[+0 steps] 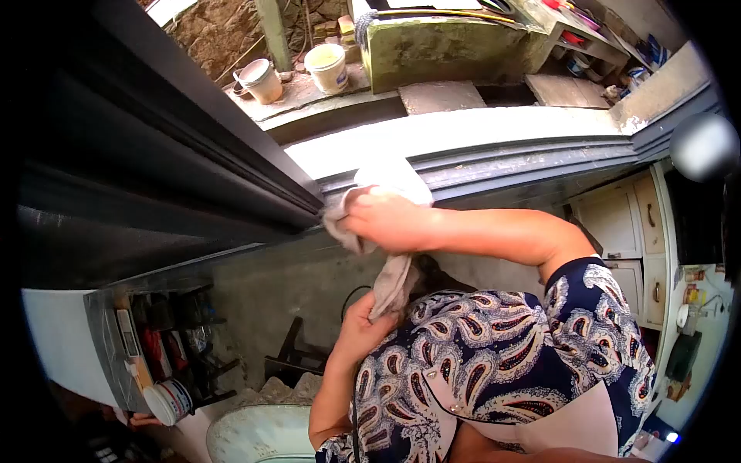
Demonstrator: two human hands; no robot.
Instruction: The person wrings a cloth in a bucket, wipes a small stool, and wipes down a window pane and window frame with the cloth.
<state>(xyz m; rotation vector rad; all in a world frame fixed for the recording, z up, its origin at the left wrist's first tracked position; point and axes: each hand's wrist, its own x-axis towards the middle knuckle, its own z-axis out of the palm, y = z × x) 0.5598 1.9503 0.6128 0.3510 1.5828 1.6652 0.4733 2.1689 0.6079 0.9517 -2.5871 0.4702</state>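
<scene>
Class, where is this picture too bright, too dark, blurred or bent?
Head view, light: the sill glares white, the panel at left sinks to near black; head view, blur: a round pale spot at right lacks sharp edges; head view, lens: the window track curves and corners are black.

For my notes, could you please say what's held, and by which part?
Greyish cloth: the right hand holds a bunched part, the left hand a lower part; possibly one piece.

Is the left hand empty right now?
No, the left hand holds a greyish cloth, which extends up toward the right hand.
</scene>
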